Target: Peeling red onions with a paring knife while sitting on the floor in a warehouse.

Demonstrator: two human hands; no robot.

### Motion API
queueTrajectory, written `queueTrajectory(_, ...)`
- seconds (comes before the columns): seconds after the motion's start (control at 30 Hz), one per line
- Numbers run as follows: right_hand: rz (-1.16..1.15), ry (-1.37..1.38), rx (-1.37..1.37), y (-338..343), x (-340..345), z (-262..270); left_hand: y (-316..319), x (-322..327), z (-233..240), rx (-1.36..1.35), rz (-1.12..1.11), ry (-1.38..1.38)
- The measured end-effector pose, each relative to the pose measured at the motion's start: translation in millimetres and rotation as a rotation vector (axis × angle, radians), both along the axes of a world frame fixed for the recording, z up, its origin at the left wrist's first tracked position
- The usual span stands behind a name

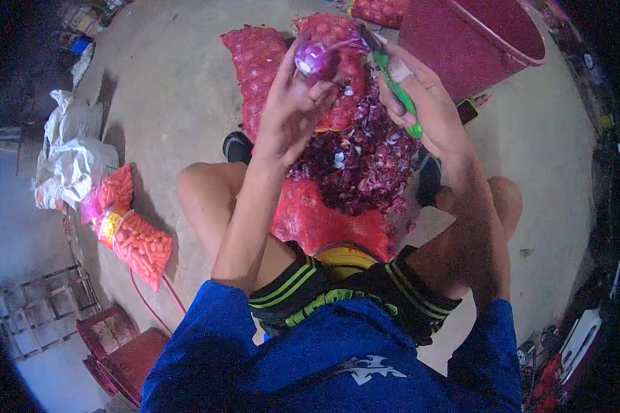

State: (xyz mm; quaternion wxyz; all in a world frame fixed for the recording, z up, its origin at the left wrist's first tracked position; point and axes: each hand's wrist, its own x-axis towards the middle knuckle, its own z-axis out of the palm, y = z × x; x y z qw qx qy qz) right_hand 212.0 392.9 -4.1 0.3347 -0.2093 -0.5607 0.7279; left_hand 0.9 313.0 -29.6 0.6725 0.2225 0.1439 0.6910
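Observation:
Held up in front of me, my left hand grips a purple-red onion with a pale cut spot on its near side. My right hand is closed around the green handle of a small knife; fingers and blur partly hide its blade. A purple strip of skin seems to stretch from the onion towards the knife. Beneath both hands, a heap of dark red onion skins covers the floor between my feet. Red mesh sacks of onions stand beyond, and red mesh lies at the heap's near side.
A large dark-red plastic tub stands at the far right, with a dark device beside it. To the left are white sacks and a clear bag of orange pieces. A red chair is at lower left.

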Motion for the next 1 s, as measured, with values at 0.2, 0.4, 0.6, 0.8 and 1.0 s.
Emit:
queueTrajectory(0.2,-0.014,-0.057,0.022,-6,-6,2,6,9,-5,-0.095,0.274,0.424)
queueTrajectory(0.4,-0.233,-0.051,-0.140,15,5,2,6,8,-5,0.032,0.282,0.451)
queueTrajectory(0.6,-0.013,-0.569,0.228,21,10,-8,5,-4,-7,-0.022,0.433,0.500)
queueTrajectory(0.8,-0.081,-0.698,0.770,7,14,-10,2,-17,-8,-0.068,0.598,1.087)
queueTrajectory(1.0,-0.005,-0.802,0.720,-3,9,3,3,-30,-11,0.094,0.914,1.511)
